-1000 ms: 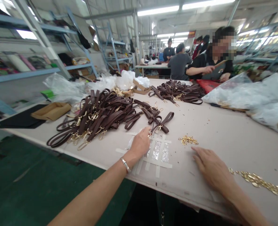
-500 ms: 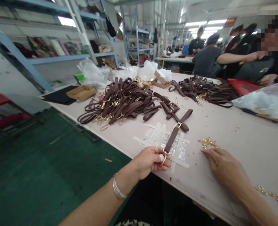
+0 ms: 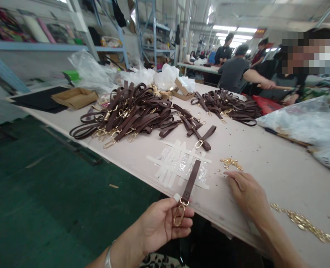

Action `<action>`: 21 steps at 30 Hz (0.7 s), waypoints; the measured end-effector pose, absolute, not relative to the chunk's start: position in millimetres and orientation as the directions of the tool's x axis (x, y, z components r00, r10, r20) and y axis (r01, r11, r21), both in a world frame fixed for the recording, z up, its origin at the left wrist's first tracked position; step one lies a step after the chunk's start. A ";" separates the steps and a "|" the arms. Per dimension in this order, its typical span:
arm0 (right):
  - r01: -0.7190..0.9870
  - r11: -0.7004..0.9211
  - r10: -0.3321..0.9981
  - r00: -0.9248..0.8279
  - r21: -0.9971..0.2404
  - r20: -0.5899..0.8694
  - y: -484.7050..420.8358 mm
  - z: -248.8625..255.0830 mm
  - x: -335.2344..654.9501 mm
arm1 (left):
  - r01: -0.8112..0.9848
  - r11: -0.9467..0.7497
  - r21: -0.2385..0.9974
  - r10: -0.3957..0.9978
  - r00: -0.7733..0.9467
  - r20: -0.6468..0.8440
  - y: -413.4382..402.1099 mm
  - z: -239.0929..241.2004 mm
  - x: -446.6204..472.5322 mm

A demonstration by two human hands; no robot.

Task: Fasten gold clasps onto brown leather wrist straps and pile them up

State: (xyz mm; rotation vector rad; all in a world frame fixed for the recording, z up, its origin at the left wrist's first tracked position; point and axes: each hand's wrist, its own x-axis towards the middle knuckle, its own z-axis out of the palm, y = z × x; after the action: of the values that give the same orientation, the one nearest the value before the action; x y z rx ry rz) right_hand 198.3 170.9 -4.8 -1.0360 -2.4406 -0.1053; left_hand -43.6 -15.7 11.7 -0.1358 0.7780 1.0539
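**A:** ok qq, what's the left hand [image 3: 165, 223] up to? bottom center of the frame btw

**B:** it's got a brown strap [image 3: 192, 178] by its hardware end. thumb's pinched down on it, other fingers half curled under the gold clasp [image 3: 178, 216]. strap angles up & right from there, far end over the taped patch [image 3: 167, 167] mid-frame. can't tell if it's touching tbh

**A:** k, & the right hand [image 3: 248, 190]?

**B:** right of center, low over the table [image 3: 254, 156]. fingers bent, thumb + index tips close together, just beside the little pile of gold bits [image 3: 231, 163]. can't tell if it's pinching one, too small imo

**A:** other stuff?

**B:** line of gold pieces [image 3: 304, 221] lower right, by the forearm. big strap heap [image 3: 134, 115] left of center, smaller strap heap [image 3: 231, 108] up & right of it. open cardboard box [image 3: 74, 97] further left. upper right there's a co-worker [image 3: 286, 87] gripping a wooden handle [image 3: 282, 88] fwiw
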 end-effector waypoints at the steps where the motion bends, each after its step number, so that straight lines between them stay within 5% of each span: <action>1: 0.674 0.732 0.631 -0.621 -0.094 0.465 175.5 -4.6 193.1 | -0.836 0.498 0.230 0.726 0.257 -0.637 -15.6 9.2 -42.3; 9: 0.534 0.844 0.471 -0.777 0.042 0.419 195.4 -19.4 176.5 | -0.891 0.419 0.174 0.735 0.221 -0.640 -20.3 -5.0 -37.6; 14: 0.504 0.862 0.439 -0.793 0.050 0.423 193.3 -16.4 173.6 | -0.872 0.408 0.271 0.731 0.135 -0.669 -19.7 -9.8 -36.8; 17: 0.515 0.855 0.486 -0.755 -0.063 0.441 182.7 -7.5 171.5 | -0.857 0.389 0.338 0.776 0.107 -0.622 -24.5 -6.5 -36.2; 21: 0.513 0.756 0.654 -0.603 -0.407 0.456 155.1 0.9 175.0 | -0.794 0.423 0.436 0.803 0.107 -0.586 -30.7 2.6 -32.8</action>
State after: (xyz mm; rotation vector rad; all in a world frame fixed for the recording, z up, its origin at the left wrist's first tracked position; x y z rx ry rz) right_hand 175.0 155.1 0.9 -0.8725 -2.3555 0.3129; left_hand -32.8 -30.7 2.6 0.0120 0.8718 1.1760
